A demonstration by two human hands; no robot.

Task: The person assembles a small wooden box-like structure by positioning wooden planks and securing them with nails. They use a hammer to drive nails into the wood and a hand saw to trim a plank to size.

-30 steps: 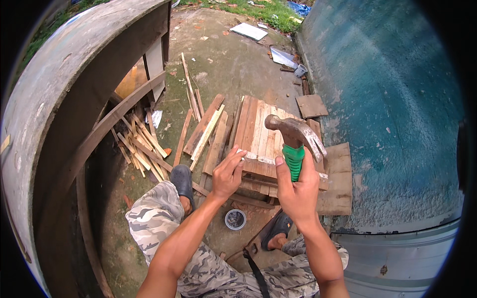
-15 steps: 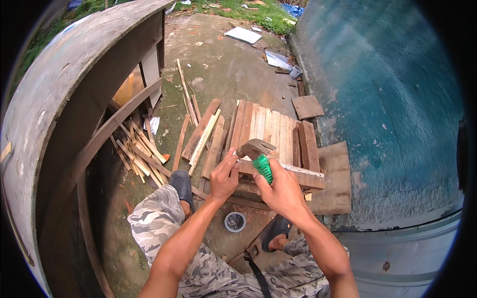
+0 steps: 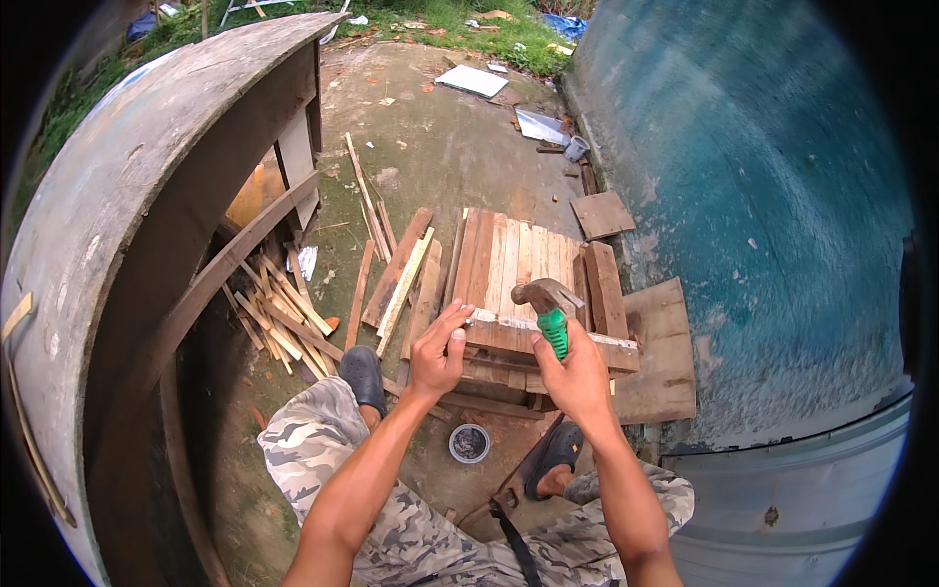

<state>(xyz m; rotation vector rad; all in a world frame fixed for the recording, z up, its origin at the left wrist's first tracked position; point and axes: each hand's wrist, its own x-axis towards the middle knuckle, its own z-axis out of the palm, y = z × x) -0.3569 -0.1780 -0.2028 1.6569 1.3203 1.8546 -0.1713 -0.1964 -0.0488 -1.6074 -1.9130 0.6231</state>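
My right hand [image 3: 575,377] grips a claw hammer [image 3: 551,331] by its green handle. The hammer's rusty metal head is above a wooden strip [image 3: 611,341] with a worn white edge. At the strip's left end is my left hand [image 3: 436,357], its fingers curled round the end and the thumb raised beside it. Whether a nail is between those fingertips is too small to tell. Under the strip lies a panel of narrow boards [image 3: 509,256] set side by side, resting on stacked timber.
A small tub [image 3: 469,443] of dark bits, perhaps nails, stands between my feet, with a handsaw [image 3: 509,494] nearby. Loose slats [image 3: 284,313] are piled to the left, under a leaning curved slab [image 3: 147,147]. A thick wooden block [image 3: 605,292] and a teal wall [image 3: 763,215] are to the right.
The hammer has moved right, away from my left hand, and its head has turned slightly. My left hand stays at the strip's end. The view has shifted a little.
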